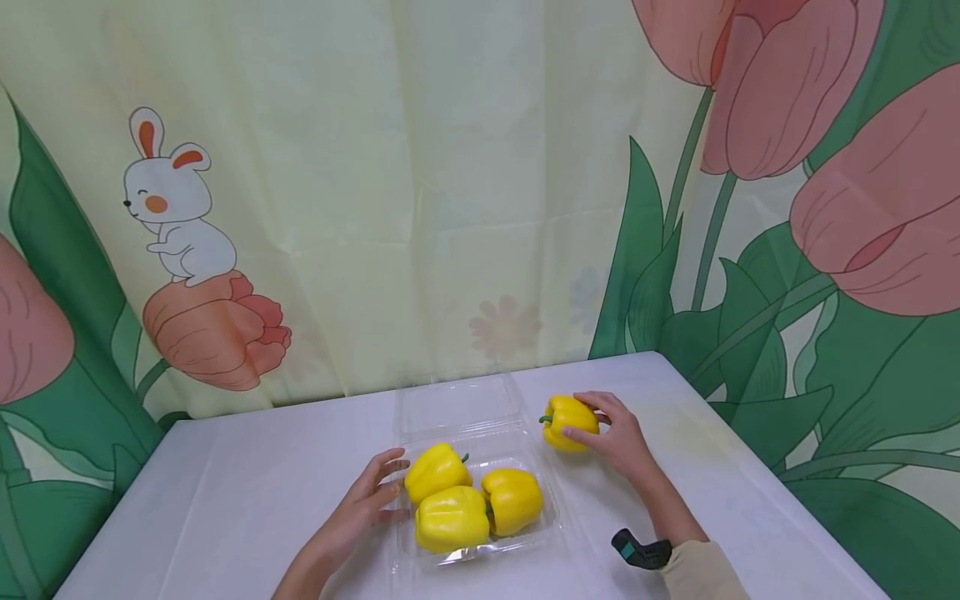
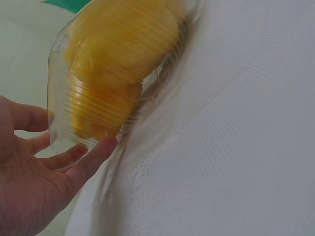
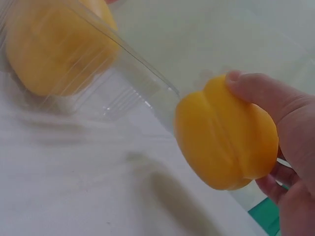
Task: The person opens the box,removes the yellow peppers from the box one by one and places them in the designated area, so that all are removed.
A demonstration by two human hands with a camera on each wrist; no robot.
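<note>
My right hand (image 1: 613,435) grips a yellow bell pepper (image 1: 568,423), thumb on one side and fingers on the other. In the right wrist view this pepper (image 3: 221,135) is held up above the table, with a shadow beneath, beside the clear plastic box's wall. Three more yellow bell peppers (image 1: 452,520) lie in the clear plastic box (image 1: 525,454), its hinged lid (image 1: 459,408) folded back away from me. Along the box's left side, my left hand (image 1: 365,496) rests spread fingers against the wall. The left wrist view shows its fingertips (image 2: 109,143) at the ribbed plastic.
A white cloth covers the table (image 1: 247,492). Behind it hangs a curtain (image 1: 322,208) printed with tulips and a rabbit. A dark band with a small device (image 1: 641,550) sits at my right wrist, near the beige sleeve (image 1: 701,571).
</note>
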